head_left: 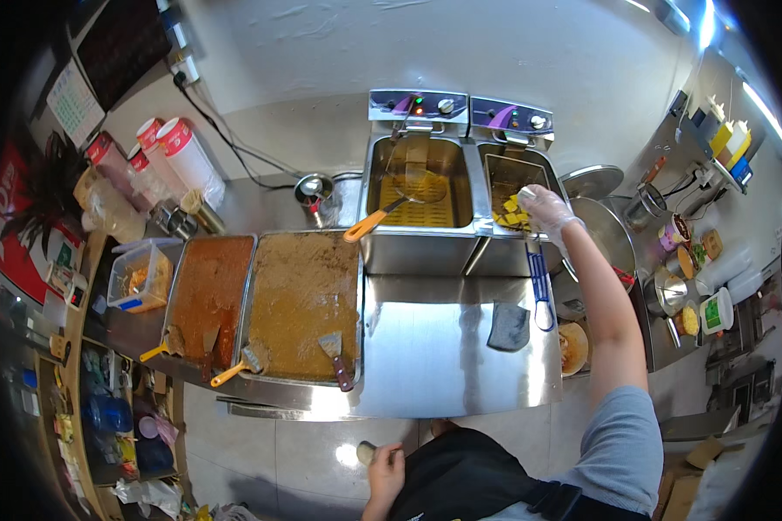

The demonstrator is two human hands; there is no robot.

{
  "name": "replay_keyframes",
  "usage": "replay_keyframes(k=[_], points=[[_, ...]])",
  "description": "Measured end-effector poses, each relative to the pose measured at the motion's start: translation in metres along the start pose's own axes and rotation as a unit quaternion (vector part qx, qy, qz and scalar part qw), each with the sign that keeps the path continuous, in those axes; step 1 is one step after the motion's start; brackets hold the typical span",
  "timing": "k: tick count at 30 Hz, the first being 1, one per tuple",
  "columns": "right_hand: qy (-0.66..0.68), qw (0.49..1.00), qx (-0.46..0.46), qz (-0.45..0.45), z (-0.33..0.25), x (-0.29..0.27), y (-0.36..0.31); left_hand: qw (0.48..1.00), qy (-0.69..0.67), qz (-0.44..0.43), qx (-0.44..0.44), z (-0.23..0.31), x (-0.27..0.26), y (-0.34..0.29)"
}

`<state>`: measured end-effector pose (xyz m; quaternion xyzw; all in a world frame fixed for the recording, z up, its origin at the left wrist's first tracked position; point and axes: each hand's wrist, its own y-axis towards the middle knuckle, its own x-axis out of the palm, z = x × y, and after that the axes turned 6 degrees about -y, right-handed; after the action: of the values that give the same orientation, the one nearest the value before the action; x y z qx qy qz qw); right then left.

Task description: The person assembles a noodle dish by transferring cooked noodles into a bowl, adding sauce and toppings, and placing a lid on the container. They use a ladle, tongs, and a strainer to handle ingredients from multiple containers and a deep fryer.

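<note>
Left hand (pixel 386 473): one, bare, low beside the black apron (pixel 460 478), well apart from the table, with fingers curled; cannot tell whether fully closed.
Steel table (pixel 434 356): bears one dark cloth (pixel 508 326) toward the right.
Trays (pixel 362 295): two, side by side at left, spread with reddish and brown sauce, with four handled tools (pixel 343 373) at the near ends, two per tray.
In the way: right forearm (pixel 606 295), across the table's right end, hiding part of a round pot (pixel 613 234).
Blue handle (pixel 539 273): one, sticks out in front of the right fryer (pixel 508 256), just left of the forearm.
Right hand (pixel 549 213): one, clear-gloved, hangs over the basket (pixel 506 176) with fingers bent; cannot tell whether gripping anything.
Yellow pieces (pixel 508 215): lie in the basket, just left of and below the gloved fingertips; several, too heaped to count.
Left fryer (pixel 413 253): one, with one orange-handled skimmer (pixel 421 185) across the front rim.
Cups (pixel 189 165): at least four stacks, far left.
</note>
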<state>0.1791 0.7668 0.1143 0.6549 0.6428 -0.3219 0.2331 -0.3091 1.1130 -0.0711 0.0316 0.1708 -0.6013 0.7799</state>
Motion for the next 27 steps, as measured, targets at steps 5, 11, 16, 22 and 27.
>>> replay_keyframes(k=[5,11,16,22,27], points=[[0.125,0.991,0.03,0.024,0.0,-0.032,-0.036,0.981,-0.07,-0.15,0.1,0.132,0.045,0.043],[0.497,0.834,0.012,0.241,0.068,0.013,-0.225,0.777,-0.098,-0.522,0.339,0.199,0.126,0.035],[0.545,0.735,0.155,0.373,0.13,0.057,-0.384,0.737,-0.079,-0.576,0.345,0.142,0.168,-0.048],[0.488,0.717,0.154,0.473,0.231,0.174,-0.543,0.679,-0.018,-0.734,0.025,0.1,0.218,-0.108],[0.383,0.8,0.312,0.34,0.28,0.331,-0.615,0.63,-0.037,-0.753,-0.186,0.053,0.245,-0.188]])
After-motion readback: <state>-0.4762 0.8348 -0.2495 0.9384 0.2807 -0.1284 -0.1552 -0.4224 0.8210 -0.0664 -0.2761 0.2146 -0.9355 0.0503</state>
